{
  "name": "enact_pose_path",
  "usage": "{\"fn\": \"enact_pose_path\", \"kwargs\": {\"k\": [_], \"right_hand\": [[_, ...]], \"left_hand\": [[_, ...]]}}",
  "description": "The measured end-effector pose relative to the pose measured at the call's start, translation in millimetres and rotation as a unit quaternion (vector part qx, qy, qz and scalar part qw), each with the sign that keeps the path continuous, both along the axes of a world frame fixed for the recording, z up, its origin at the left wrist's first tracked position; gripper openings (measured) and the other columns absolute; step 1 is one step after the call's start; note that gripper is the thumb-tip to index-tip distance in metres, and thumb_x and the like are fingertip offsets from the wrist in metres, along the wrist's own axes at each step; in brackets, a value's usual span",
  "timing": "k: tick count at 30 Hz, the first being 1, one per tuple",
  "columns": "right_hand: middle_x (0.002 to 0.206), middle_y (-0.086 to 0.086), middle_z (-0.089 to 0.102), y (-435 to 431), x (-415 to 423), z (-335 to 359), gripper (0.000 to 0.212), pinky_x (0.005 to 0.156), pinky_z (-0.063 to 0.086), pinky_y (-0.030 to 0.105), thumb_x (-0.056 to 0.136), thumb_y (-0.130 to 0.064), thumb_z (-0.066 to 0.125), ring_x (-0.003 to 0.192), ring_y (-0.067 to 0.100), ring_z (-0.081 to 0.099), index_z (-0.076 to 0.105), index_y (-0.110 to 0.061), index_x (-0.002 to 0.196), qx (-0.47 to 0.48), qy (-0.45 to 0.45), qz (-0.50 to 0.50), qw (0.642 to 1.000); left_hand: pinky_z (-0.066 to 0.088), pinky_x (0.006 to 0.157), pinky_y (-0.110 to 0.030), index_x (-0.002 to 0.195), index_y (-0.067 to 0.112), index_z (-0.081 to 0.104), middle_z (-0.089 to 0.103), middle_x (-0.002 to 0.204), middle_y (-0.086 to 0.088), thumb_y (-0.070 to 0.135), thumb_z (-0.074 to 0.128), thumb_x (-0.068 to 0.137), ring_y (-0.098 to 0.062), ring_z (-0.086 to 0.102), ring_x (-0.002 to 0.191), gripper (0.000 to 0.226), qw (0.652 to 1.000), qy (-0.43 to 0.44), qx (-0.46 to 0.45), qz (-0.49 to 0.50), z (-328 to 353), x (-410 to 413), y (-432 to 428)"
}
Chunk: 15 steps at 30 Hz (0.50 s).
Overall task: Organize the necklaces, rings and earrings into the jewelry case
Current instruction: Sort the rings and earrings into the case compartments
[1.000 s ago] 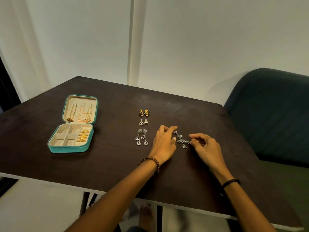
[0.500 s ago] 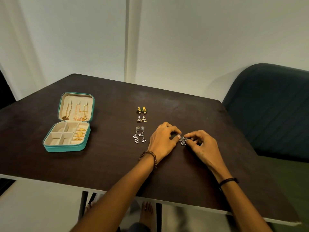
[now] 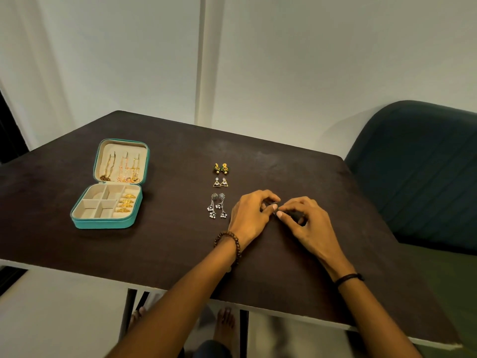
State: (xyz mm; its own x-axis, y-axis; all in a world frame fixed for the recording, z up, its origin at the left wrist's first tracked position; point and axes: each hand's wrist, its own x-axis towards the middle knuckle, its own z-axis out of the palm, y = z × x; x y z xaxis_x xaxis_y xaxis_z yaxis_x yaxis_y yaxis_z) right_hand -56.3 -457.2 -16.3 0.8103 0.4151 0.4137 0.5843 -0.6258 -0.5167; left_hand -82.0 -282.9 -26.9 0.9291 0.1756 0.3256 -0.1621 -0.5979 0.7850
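- We see a dark brown flat table [image 3: 160, 244] with a small teal jewelry case [image 3: 109, 220] lying open on its left side.
- Thin gold chain necklaces [image 3: 124, 167] hang inside the raised lid of the case.
- Shiny gold rings [image 3: 126, 202] sit in a row in the right slot of the case's tray. The other little boxes in the tray look bare.
- Three pairs of earrings lie in a line near the middle of the table: small yellow and green round earrings [image 3: 221, 168] at the far end, gold triangle earrings [image 3: 221, 182] next, and long silver dangly earrings [image 3: 217, 205] closest to us.
- Our left hand [image 3: 249, 215] and our right hand [image 3: 308, 223] meet just to the right of the silver pair.
- The fingers [image 3: 279, 213] of both hands are pinched together on a small dark silver earring [image 3: 275, 204]. Most of it is hidden, so we cannot tell its shape.
- A brown bead bracelet [image 3: 230, 241] is on our left wrist and a thin black band [image 3: 348, 278] is on our right wrist.
- A dark teal chair [image 3: 423, 171] stands to the right of the table.
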Motion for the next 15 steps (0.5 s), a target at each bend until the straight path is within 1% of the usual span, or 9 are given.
{"fn": "enact_pose_path", "kwargs": {"k": [4, 8, 12, 15], "right_hand": [[0.1, -0.024, 0.058, 0.3, 0.7, 0.2, 0.008, 0.068, 0.046, 0.015, 0.091, -0.034, 0.072, 0.096, 0.001, 0.055, 0.074, -0.031, 0.098, 0.007, -0.005, 0.003, 1.0], [0.1, -0.02, 0.061, 2.3, -0.2, 0.8, 0.013, 0.071, 0.042, 0.012, 0.092, -0.04, 0.07, 0.096, 0.0, 0.055, 0.073, -0.032, 0.102, 0.005, -0.006, 0.009, 1.0], [0.098, -0.019, 0.064, 0.4, 0.9, 0.4, 0.012, 0.068, 0.041, 0.014, 0.092, -0.034, 0.07, 0.091, 0.002, 0.055, 0.074, -0.028, 0.102, 0.001, -0.014, 0.009, 1.0], [0.097, -0.017, 0.063, 1.2, 0.2, 1.6, 0.007, 0.066, 0.043, 0.015, 0.092, -0.031, 0.071, 0.089, 0.003, 0.055, 0.073, -0.026, 0.097, 0.006, -0.011, 0.014, 1.0]], "left_hand": [[0.046, 0.065, -0.024, 0.105, 0.035, 0.071, 0.06, 0.077, 0.015, 0.03, 0.067, 0.093, -0.005, 0.061, 0.077, 0.014, 1.0, -0.009, 0.005, -0.004, 0.2, -0.3, -0.6], [0.048, 0.064, -0.023, 0.103, 0.036, 0.071, 0.069, 0.082, 0.01, 0.029, 0.069, 0.091, -0.004, 0.062, 0.074, 0.014, 1.0, -0.004, -0.002, -0.006, -1.5, 1.6, -0.3], [0.043, 0.061, -0.016, 0.101, 0.032, 0.072, 0.071, 0.086, 0.016, 0.029, 0.071, 0.09, 0.003, 0.06, 0.07, 0.012, 1.0, 0.003, -0.023, -0.003, -0.4, 1.6, -1.0], [0.047, 0.062, -0.018, 0.099, 0.031, 0.072, 0.071, 0.085, 0.015, 0.029, 0.072, 0.089, 0.003, 0.059, 0.068, 0.01, 0.999, 0.0, -0.04, -0.001, -0.5, 1.5, -1.0]]}}
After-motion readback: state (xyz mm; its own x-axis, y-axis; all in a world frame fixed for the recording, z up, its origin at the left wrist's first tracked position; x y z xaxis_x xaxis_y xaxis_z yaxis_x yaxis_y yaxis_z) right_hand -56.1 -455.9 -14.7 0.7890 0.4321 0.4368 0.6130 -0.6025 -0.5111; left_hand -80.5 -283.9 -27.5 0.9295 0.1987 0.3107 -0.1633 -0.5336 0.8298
